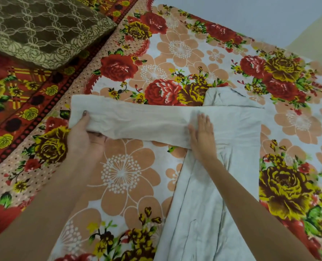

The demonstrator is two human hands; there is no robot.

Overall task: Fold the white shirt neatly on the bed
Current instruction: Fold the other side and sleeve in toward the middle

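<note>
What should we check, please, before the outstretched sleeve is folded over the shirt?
1. Left hand grips the sleeve end: ok.
2. Right hand lies flat on the shirt, anchoring it: ok.
3. Sleeve straight, untwisted: ok.
4. Shirt body smooth: not ok, long creases run down it.
5. Lower end of shirt squared: cannot tell, out of frame.
6. Pillow apart from the shirt: ok.

No legible txt, labels or nos. anywhere in view.
</note>
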